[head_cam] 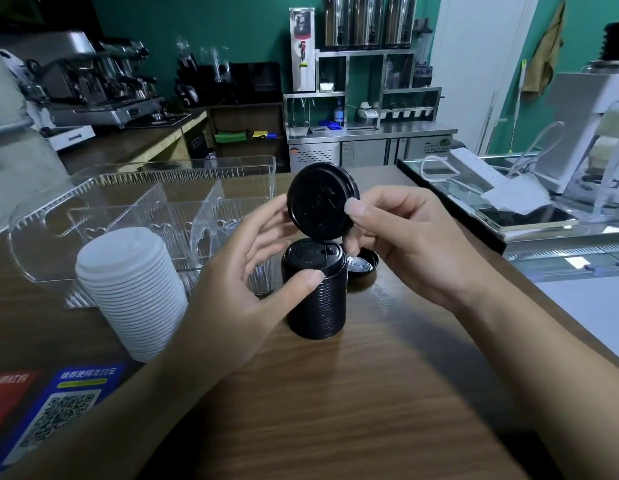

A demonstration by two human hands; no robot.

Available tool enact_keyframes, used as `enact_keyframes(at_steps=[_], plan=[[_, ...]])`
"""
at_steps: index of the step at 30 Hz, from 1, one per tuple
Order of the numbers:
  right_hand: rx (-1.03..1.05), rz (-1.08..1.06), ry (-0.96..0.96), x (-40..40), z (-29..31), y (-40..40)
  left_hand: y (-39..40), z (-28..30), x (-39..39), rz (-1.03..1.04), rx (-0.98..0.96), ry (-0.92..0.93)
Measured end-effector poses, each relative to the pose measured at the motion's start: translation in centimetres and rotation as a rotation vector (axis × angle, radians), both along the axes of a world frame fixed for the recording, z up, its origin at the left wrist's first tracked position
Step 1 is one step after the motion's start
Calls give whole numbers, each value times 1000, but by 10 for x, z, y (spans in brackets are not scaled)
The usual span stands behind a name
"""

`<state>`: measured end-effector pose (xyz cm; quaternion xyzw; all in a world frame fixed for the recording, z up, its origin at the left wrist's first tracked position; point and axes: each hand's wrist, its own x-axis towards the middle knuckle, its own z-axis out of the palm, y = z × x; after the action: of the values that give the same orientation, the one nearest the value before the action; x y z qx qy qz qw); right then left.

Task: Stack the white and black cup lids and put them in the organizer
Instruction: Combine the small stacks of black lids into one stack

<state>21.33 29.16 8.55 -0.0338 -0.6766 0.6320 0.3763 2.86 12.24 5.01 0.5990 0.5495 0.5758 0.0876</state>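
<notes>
Right hand point(401, 244) has a pinch grip on 1 black lid point(321, 200), tilted just above the black stack point(315, 289) so it can seat on top. Left hand point(245, 271) cups the stack, thumb on it, probably steadying it on the counter point(335, 393). White stack point(131, 289) waits beside the clear organizer point(145, 202).

The brown wood-grain surface point(335, 393) looks smooth with a soft sheen. The single round black plastic lid point(320, 200) is semi-matt. The ribbed stack of black plastic lids point(315, 299) shines glossier. The stack of white plastic lids point(131, 292) looks matt and slightly translucent. The clear ribbed plastic organizer point(145, 188) glints glossy.
</notes>
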Motion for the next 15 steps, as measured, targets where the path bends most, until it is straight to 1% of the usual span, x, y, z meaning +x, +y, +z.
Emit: enact_keyframes(at_steps=[7, 12, 15], plan=[[180, -136, -33, 1, 4, -9, 1, 1, -3, 29, 54, 4], [364, -186, -81, 2, 3, -6, 1, 1, -5, 63, 67, 35], [457, -222, -104, 2, 1, -6, 2, 2, -5, 81, 84, 17]])
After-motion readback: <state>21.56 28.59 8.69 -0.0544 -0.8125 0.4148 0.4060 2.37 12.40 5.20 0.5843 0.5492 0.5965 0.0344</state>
